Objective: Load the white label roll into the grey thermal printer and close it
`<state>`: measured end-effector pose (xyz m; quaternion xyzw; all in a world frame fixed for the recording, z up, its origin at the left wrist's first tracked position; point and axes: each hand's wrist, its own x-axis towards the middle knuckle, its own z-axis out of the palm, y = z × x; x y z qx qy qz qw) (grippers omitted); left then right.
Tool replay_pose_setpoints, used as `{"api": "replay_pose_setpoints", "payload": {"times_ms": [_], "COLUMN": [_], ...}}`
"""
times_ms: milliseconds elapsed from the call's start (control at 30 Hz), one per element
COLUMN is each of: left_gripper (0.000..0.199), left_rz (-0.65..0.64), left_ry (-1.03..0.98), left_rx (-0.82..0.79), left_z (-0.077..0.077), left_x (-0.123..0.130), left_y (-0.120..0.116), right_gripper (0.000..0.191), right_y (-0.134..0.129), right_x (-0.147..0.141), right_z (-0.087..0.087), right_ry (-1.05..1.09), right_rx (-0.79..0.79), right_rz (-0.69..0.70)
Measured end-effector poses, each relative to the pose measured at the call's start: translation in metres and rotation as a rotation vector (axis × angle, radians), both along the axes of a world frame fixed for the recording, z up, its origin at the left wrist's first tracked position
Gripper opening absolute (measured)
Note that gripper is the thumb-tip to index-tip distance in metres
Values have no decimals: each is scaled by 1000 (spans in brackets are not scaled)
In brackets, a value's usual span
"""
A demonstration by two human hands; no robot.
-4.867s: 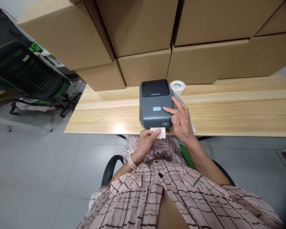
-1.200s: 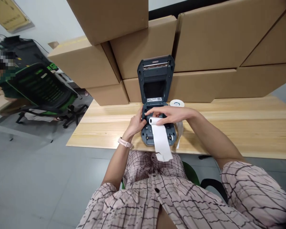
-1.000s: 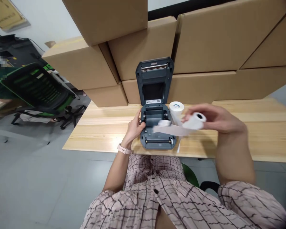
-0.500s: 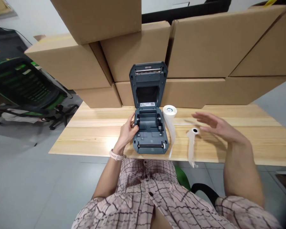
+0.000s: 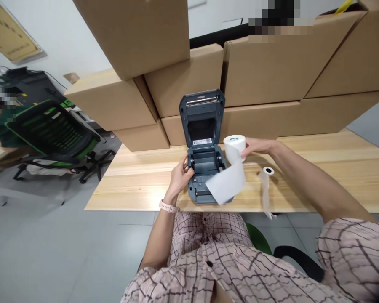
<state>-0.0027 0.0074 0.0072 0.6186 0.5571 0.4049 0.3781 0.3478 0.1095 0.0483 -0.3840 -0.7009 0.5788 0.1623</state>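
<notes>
A dark grey label printer (image 5: 205, 162) stands on the wooden table with its lid tilted up and open. My left hand (image 5: 180, 174) grips the printer's left side, thumb over the rim. Just right of the printer, my right hand (image 5: 255, 146) holds the large white label roll (image 5: 234, 147) by its right side. The roll's loose strip (image 5: 229, 183) hangs down in front and covers the printer's lower right part. A small roll with a black core (image 5: 268, 171) lies further right, its thin strip trailing over the table's front edge.
Stacked cardboard boxes (image 5: 262, 71) line the back of the wooden table (image 5: 129, 181). At the left are a green and black office chair (image 5: 52, 130) and part of another person (image 5: 6, 115). A person's dark hair shows, pixelated, behind the boxes.
My right hand has moved left and taken hold of the large roll, which is raised, its strip swung left over the printer. The view has shifted, and my left hand stays on the printer.
</notes>
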Motion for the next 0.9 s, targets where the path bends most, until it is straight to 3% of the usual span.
{"api": "replay_pose_setpoints", "payload": {"times_ms": [67,133,233,300,433,900], "left_gripper": [78,78,77,77,77,70], "left_rz": [9,1,-14,-16,-14,-6], "left_ry": [25,48,71,82,116,117], "left_rx": [0,-3,-4,-7,-4,20], "left_z": [0,1,5,8,12,11], "left_x": [0,-1,0,0,2,2], "left_y": [1,1,-1,-2,-5,-6], "right_gripper": [68,72,71,62,52,66], "right_y": [-10,-20,-33,-37,-33,-3], "right_x": [0,-17,-67,-101,-135,-141], "right_z": [20,43,71,78,74,33], "right_ry": [21,-23,-251,-449,-686,-743], "right_rx": [77,186,363,478,615,614], "right_rz": [14,118,316,381,405,493]}}
